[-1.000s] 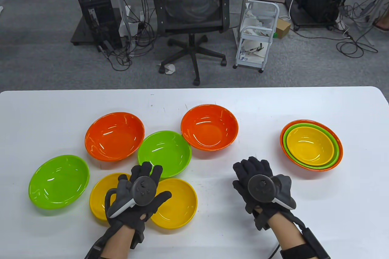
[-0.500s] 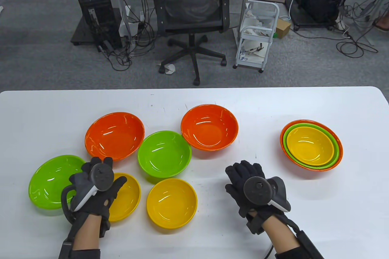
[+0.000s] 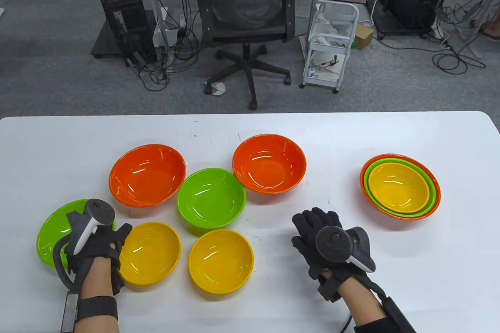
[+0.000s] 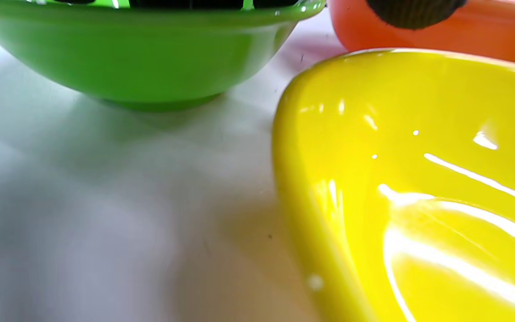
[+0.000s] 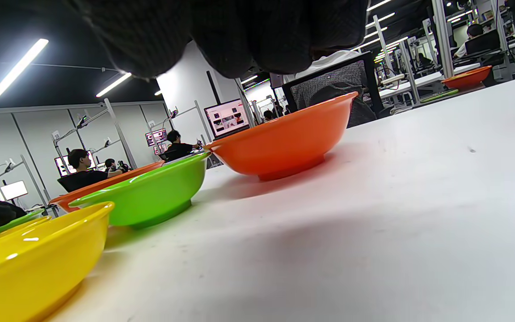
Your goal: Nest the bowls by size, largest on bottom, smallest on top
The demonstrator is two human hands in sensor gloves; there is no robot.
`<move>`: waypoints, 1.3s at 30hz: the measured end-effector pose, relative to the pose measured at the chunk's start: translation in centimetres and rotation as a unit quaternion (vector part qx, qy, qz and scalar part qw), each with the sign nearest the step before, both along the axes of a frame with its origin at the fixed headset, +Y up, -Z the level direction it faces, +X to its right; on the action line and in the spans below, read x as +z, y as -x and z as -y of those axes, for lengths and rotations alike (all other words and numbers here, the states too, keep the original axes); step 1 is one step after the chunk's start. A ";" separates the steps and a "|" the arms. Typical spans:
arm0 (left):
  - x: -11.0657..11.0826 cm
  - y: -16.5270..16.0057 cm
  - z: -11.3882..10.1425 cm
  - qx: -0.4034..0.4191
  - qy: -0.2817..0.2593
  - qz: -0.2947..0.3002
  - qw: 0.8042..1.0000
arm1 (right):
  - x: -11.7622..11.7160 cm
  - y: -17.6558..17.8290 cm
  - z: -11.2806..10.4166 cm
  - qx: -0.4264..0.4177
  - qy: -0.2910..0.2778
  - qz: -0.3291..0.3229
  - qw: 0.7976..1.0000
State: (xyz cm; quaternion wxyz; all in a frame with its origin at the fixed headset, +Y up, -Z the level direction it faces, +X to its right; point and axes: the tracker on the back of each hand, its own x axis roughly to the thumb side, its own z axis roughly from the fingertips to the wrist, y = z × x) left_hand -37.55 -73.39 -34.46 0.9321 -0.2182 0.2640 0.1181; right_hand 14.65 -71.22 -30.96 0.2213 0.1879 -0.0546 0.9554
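Six loose bowls sit on the white table (image 3: 351, 134): two orange (image 3: 147, 175) (image 3: 269, 163), a middle green one (image 3: 211, 198), a left green one (image 3: 49, 237) and two yellow (image 3: 150, 253) (image 3: 220, 260). A nested stack (image 3: 400, 186), orange, green, then yellow on top, stands at the right. My left hand (image 3: 90, 231) lies over the left green bowl's right rim. In the left wrist view its fingers show dark behind that bowl's rim (image 4: 141, 53), and the thumb (image 4: 411, 11) stays apart, above the yellow bowl (image 4: 418, 179). My right hand (image 3: 312, 227) rests flat on the table, empty.
The right wrist view looks low across the table at the yellow (image 5: 29, 264), green (image 5: 150, 192) and orange (image 5: 284, 143) bowls. An office chair (image 3: 250, 16) and a small cart (image 3: 332, 48) stand on the floor beyond the far table edge.
My left hand has moved left, from above the two yellow bowls to the left green bowl's rim. My right hand has barely shifted.
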 end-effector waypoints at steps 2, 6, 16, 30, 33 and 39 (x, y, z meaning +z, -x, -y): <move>-0.4 0.1 0.2 0.003 0.008 -0.009 1.000 | 0.0 -0.1 0.0 0.000 0.001 0.000 1.000; -1.1 0.3 0.5 -0.003 0.024 -0.029 0.999 | -0.1 -0.3 0.0 -0.004 0.005 0.003 1.000; -2.2 0.4 0.6 -0.020 0.043 -0.044 0.998 | 0.0 -0.5 0.1 -0.006 0.009 0.002 1.000; -3.0 0.2 0.6 -0.036 0.062 -0.047 0.996 | 0.0 -0.7 0.1 -0.010 0.013 0.003 1.000; -2.9 0.1 0.4 -0.040 0.065 -0.047 0.996 | 0.0 -0.8 0.0 -0.012 0.010 0.003 1.000; -2.6 0.1 -0.7 -0.064 0.056 -0.059 0.995 | 0.0 -1.0 -0.1 -0.016 0.008 0.005 1.000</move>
